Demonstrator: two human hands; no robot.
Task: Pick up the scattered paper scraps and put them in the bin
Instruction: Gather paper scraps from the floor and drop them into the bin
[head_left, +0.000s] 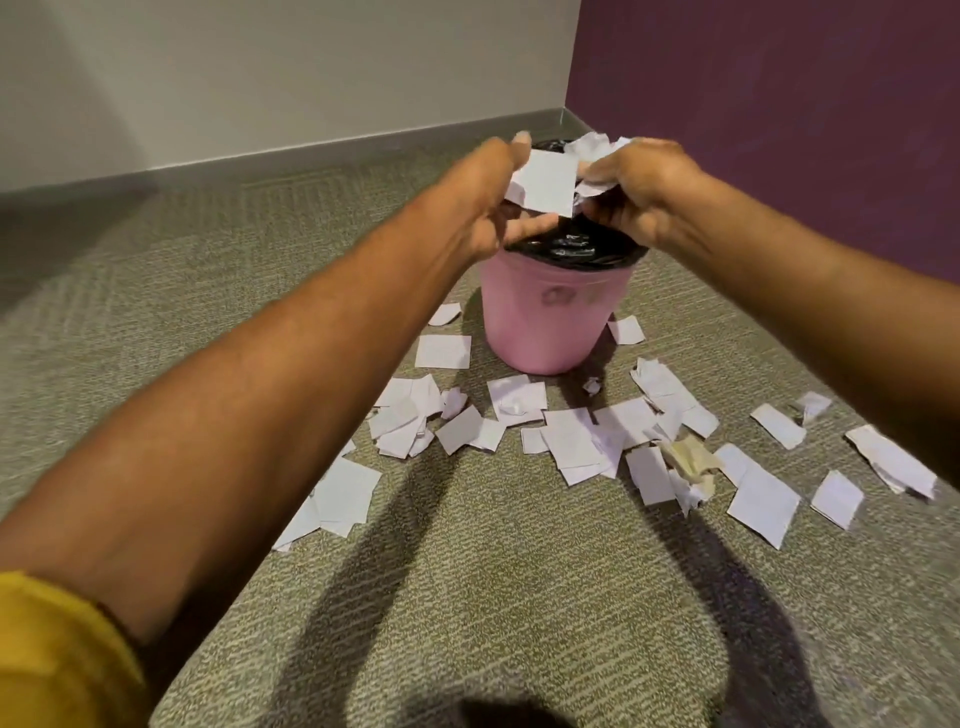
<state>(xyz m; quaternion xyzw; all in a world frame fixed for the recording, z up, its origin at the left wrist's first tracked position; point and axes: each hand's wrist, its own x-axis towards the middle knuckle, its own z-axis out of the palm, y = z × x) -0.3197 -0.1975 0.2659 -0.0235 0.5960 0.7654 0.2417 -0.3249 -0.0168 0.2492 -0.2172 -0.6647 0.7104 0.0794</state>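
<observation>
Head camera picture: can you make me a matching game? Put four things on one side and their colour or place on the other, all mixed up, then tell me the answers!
Things:
1. bin
2. bin liner
3. sleeve
4. flat white scrap

Colour or place:
A. yellow
B. held by the left hand above the bin
C. pink
D. black

Right pairs: 1-C, 2-D, 3-A, 4-B.

Extra: the right hand grips crumpled scraps over the bin too.
</observation>
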